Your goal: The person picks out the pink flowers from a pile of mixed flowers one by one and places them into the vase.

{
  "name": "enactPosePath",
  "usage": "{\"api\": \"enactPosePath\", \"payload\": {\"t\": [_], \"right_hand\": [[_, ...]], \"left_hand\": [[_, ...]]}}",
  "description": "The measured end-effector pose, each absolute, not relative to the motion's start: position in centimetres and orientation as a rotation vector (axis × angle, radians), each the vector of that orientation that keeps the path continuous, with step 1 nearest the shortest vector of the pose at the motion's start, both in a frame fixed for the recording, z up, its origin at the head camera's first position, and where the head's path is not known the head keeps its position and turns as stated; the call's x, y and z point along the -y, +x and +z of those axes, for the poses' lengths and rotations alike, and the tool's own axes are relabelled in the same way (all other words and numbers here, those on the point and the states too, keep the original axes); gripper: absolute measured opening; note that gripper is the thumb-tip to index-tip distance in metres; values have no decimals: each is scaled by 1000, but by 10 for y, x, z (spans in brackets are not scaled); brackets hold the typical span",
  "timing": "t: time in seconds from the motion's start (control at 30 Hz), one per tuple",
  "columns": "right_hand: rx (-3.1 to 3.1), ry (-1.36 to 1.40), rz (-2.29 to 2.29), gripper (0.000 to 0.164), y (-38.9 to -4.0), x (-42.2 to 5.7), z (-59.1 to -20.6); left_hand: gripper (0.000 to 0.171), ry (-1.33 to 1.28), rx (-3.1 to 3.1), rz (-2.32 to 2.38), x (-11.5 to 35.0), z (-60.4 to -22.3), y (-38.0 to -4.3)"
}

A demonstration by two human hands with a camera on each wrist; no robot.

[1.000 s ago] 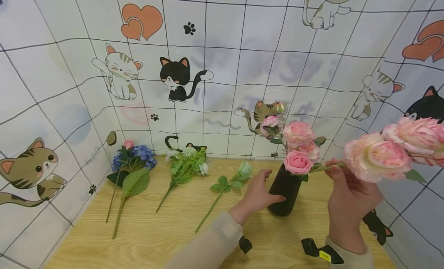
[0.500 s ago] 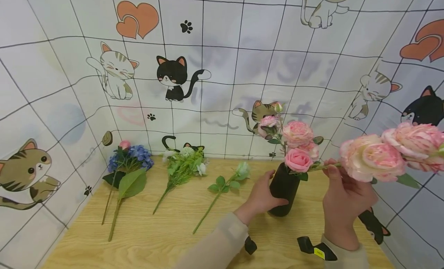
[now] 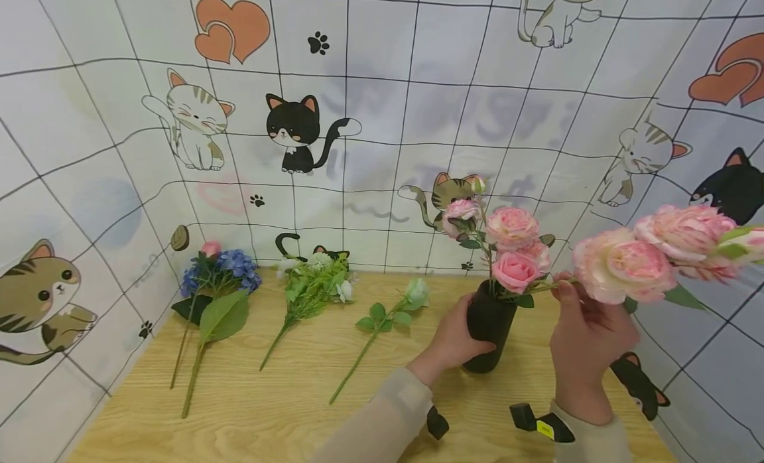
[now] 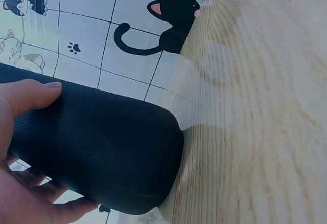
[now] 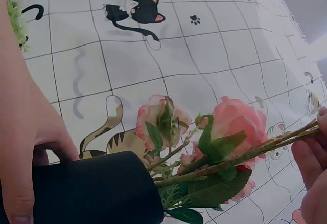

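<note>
A black vase (image 3: 494, 320) stands on the table, with my left hand (image 3: 450, 340) gripping its side. In the left wrist view, the thumb and fingers wrap round the dark body of the vase (image 4: 110, 142), low against the wood. Pink roses (image 3: 514, 272) and a small bud rise from its mouth. My right hand (image 3: 591, 347) pinches the stem of a large pale pink artificial flower spray (image 3: 623, 264), which leans far out to the right. The right wrist view shows this stem (image 5: 230, 161) running to the vase mouth beside the roses; its lower end is hidden.
On the table (image 3: 256, 423) to the left lie a blue hydrangea (image 3: 239, 267) with a pink bud next to it, a leafy green and white bunch (image 3: 313, 284), and a single white-green rose (image 3: 416, 294). A cat-patterned sheet (image 3: 382, 118) encloses the back and sides.
My left hand, spread beside the vase a second ago, has closed round it. The flower spray and my right hand have shifted slightly left in the view, and the view itself has moved a little.
</note>
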State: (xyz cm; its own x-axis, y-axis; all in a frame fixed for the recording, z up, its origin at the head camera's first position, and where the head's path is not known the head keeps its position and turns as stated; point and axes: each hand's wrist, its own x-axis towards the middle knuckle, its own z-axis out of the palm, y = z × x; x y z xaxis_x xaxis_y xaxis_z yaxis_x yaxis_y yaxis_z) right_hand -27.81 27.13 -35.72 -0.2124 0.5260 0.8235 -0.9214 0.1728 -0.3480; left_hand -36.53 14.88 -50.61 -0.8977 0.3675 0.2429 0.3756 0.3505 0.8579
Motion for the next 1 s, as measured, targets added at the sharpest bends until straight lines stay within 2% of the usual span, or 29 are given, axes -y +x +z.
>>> {"api": "enactPosePath", "payload": {"t": [0.13,0.73,1.0], "right_hand": [[1220,439,1351,21,-281,-272,-362],[1515,348,1246,23,-298,-281,-389],[1740,170,1059,25,-302,-283,-392]], "left_hand": [[100,-671,2572,-1651,-149,-506,-364],[94,-594,2541,-1670,-151,-508,-355],[93,-588,2532,-1669,-152,-509,-357]]}}
